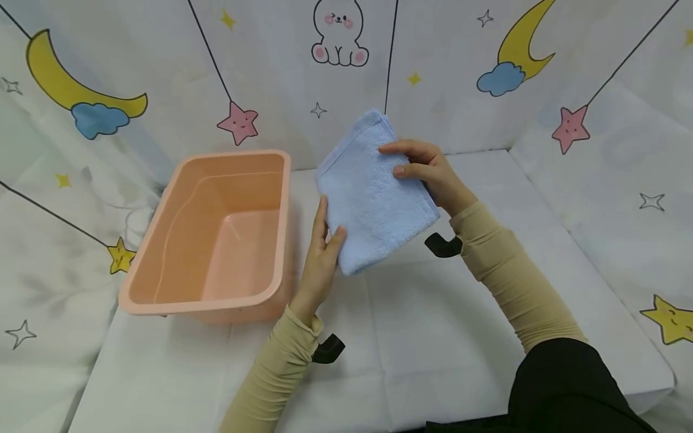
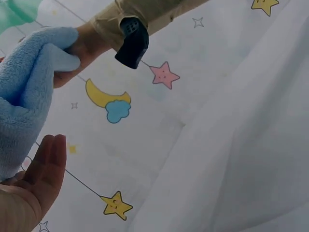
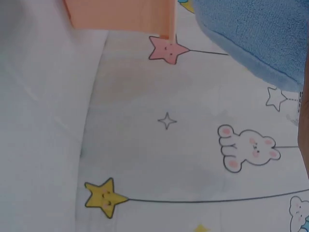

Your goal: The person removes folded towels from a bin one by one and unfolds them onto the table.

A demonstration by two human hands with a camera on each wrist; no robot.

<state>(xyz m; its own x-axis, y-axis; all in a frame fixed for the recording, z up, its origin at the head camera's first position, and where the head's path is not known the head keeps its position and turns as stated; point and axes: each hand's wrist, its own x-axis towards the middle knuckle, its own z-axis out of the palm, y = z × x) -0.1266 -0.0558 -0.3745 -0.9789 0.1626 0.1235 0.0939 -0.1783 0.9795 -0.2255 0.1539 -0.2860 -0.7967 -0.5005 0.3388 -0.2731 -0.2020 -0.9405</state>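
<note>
Left hand (image 1: 318, 260) and right hand (image 1: 434, 173) pinch blue cloth (image 1: 376, 201) over tabletop (image 1: 428, 343); some fingers hidden. Peach tub (image 1: 206, 305) near tabletop's far left corner, underside unseen.

Reading the head view as a clock face, we see a peach basin (image 1: 238, 186) at 9 o'clock, standing on a white table (image 1: 433, 349) that spreads toward 6 o'clock. We have a printed curtain (image 1: 292, 36) rising from 9 through 12 to 3 o'clock. On it we find a bear (image 1: 340, 33) at 12 o'clock, a yellow moon (image 1: 54, 69) near 10 with a blue cloud (image 1: 100, 119), and a second moon (image 1: 517, 42) between 1 and 2. We spot a pink star (image 1: 238, 123) at 10, another at 2, and a yellow star (image 1: 121, 257) at 9, just beside the basin's rim.
</note>
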